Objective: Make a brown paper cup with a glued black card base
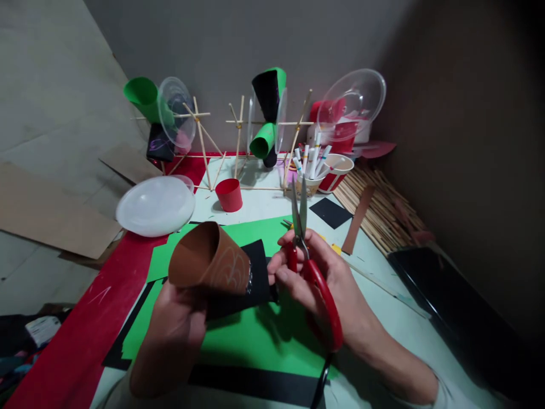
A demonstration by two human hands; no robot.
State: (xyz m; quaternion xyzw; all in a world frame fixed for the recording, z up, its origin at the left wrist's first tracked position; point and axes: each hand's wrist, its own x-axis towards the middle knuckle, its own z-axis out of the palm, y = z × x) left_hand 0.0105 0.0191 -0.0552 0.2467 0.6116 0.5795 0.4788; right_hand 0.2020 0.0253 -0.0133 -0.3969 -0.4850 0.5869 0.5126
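Observation:
My left hand grips a brown paper cone rolled into a cup shape, with a black paper piece attached behind it. The cone's open mouth faces up and left. My right hand holds red-handled scissors, blades closed and pointing up, while its fingertips pinch the black paper's right edge. Both hands hover above green paper sheets lying on the table.
A red cup, a clear plastic lid, a stick frame carrying green and black cones, a cup of markers, clear bowls, a bundle of sticks, red paper and cardboard surround the work area.

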